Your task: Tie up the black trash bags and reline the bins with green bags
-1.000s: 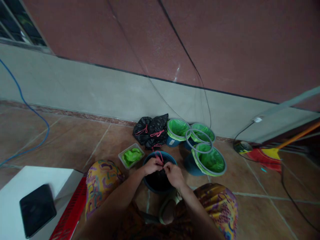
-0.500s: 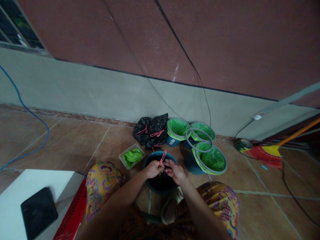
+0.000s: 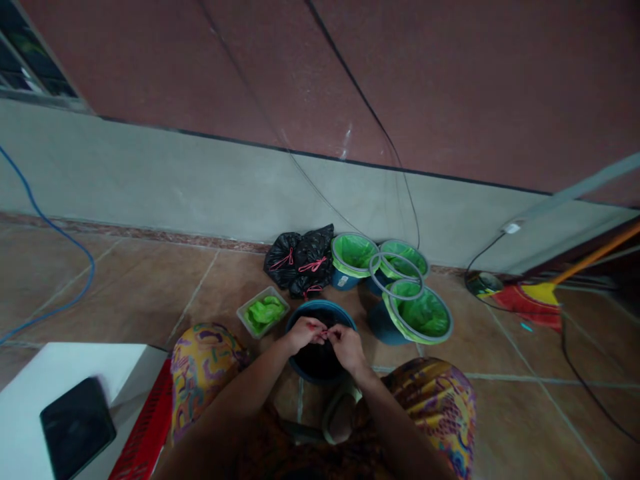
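Observation:
Between my knees stands a blue bin (image 3: 323, 305) with a black garbage bag (image 3: 320, 363) inside it. My left hand (image 3: 305, 333) and my right hand (image 3: 345, 343) meet over the bin's opening, fingertips pinched together. Both grip the red drawstring (image 3: 324, 333) of the bag; only small bits of it show between the fingers. Most of the bag is dark and hidden below my hands.
Behind are tied black bags (image 3: 313, 257). Three bins (image 3: 425, 313) with green liners stand to the right, a loose grey ring (image 3: 397, 275) across them. A plastic tub (image 3: 263, 312) holds green bags. Left is a white box (image 3: 30, 373) with a tablet (image 3: 77, 427); far right, a broom (image 3: 540, 300).
The red drawstring loop that stood up above my left hand has gone down among the fingers. My right hand's fingers have closed in against my left.

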`<state>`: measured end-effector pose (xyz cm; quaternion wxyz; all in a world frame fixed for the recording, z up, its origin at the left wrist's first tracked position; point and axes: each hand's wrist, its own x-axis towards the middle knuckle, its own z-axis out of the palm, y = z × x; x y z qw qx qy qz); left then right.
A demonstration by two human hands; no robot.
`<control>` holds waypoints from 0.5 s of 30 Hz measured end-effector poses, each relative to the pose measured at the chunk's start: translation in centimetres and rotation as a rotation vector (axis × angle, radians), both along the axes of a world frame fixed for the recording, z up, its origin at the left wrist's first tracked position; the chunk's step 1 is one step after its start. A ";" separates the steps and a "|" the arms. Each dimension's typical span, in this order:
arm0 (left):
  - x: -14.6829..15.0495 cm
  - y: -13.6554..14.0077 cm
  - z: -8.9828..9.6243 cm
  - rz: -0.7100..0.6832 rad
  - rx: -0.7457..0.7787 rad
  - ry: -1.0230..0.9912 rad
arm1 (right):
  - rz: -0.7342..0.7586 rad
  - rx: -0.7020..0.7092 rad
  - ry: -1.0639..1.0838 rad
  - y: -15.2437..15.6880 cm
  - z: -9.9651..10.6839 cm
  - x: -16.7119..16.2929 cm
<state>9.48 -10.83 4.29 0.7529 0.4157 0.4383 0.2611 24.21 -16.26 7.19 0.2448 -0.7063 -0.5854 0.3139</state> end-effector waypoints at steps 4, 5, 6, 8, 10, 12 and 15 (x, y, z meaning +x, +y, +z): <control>-0.6 0.0 0.6 0.040 -0.059 0.011 | 0.042 -0.004 0.107 -0.5 0.6 0.0; -0.6 0.0 0.6 0.022 -0.037 0.023 | 0.041 -0.015 0.117 -0.7 0.5 0.1; -0.6 0.1 0.6 -0.004 0.007 0.043 | 0.029 -0.028 0.110 -0.8 0.4 0.2; -0.4 0.2 0.5 -0.065 0.145 0.113 | -0.001 -0.055 0.061 -0.7 0.1 0.5; -0.2 0.4 0.4 -0.124 0.308 0.213 | -0.005 -0.072 -0.010 -0.4 0.0 0.7; 0.0 0.5 0.5 -0.164 0.462 0.323 | -0.002 -0.063 -0.099 0.2 0.2 0.6; 0.0 0.3 0.8 -0.217 0.688 0.491 | 0.059 0.018 -0.195 1.3 0.3 0.2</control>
